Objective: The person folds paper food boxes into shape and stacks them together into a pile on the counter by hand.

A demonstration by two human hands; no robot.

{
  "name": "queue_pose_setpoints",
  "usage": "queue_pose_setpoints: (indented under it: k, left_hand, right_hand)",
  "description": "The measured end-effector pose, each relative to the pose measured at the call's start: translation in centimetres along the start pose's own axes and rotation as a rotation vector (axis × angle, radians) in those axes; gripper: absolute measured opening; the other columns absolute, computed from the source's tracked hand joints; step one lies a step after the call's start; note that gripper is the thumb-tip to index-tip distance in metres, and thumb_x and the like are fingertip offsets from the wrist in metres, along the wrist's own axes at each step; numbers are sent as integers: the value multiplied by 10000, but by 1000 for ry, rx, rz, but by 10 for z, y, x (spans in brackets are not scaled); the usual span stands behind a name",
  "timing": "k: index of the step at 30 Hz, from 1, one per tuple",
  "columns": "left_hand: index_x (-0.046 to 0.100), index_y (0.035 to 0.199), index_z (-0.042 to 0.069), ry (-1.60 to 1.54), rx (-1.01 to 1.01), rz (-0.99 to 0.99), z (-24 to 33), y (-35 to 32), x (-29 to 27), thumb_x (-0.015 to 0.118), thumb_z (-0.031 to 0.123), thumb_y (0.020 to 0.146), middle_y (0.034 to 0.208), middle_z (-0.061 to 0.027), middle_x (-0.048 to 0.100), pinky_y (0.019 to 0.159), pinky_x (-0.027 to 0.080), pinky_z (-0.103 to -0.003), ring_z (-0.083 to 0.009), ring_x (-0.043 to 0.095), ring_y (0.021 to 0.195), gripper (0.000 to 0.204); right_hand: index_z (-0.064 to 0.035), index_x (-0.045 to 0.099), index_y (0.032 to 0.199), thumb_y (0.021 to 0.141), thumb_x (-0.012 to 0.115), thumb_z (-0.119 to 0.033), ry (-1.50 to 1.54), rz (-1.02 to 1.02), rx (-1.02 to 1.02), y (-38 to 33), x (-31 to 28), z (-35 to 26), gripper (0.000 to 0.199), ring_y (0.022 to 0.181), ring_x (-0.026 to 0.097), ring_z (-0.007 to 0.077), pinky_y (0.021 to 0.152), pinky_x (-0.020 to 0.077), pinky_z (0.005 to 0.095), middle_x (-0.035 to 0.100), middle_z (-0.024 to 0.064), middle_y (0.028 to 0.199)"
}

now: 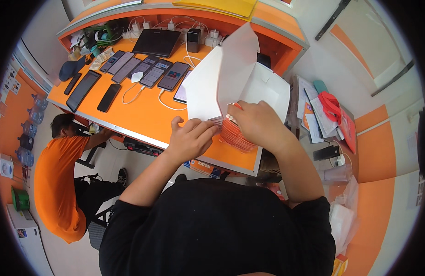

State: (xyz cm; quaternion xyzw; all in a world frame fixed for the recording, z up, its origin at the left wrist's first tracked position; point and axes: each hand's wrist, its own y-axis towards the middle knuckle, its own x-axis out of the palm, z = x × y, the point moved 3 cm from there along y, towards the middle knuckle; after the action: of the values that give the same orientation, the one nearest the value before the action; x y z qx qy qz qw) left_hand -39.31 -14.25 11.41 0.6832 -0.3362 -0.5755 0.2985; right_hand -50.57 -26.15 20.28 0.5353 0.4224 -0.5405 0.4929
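Orange cards (238, 133) sit stacked in the right hand's (256, 122) closed grip — left hand (190, 138) pinches the white box (231, 78).

Room: orange-and-white shop counter area, evenly lit.
Orange counter (143, 117) under and beyond my hands, with a raised orange shelf (175, 14) at its far edge. White walls with orange bands (382, 152) to my right and another orange wall panel (10, 133) far to my left. Pale floor (111, 161) below left, where a person in an orange shirt (56, 184) sits. White cabinet (28, 239) at lower left.
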Motion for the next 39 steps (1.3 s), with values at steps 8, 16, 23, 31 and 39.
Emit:
queue_pose_setpoints:
  k: [8,16,23,31,39]
  left_hand:
    - [618,843,211,-106,-65,109,8,8,-4,658,188,655,1025,72,577,924,220,-415,-109,509,912,194]
    - [627,921,213,-226,-112,169,3,18,-27,670,217,660,971,14,572,878,258,-426,-147,504,928,265]
    - [579,1081,141,-218,-91,7,10,42,-7,660,235,732,926,-28,557,853,253,-445,-157,540,919,371]
    - [455,1208,72,-619,-555,-292,-41,43,-5,597,274,815,1190,-119,497,976,228,-475,-267,476,1122,464]
    - [446,1296,182,-356,19,-343,-54,133,9,575,433,813,1384,-144,367,1058,156,-536,-324,298,1314,559]
  right_hand:
    - [-75,574,938,795,530,-114,87,134,11,-4,17,0,155,700,614,264,616,452,386,587,82,781]
    - [-66,621,998,838,570,-202,497,338,-26,-34,-45,51,216,971,585,303,876,447,371,584,136,1053]
    - [-8,572,1032,838,517,-166,244,132,569,-22,28,152,255,976,578,365,837,455,424,612,218,1009]
    - [-63,494,1189,823,591,-255,231,213,696,-73,-34,78,425,826,606,344,713,470,400,618,203,880]
    - [-31,437,1277,838,574,-388,78,73,776,-59,-24,63,583,1041,539,326,830,436,495,522,161,1133]
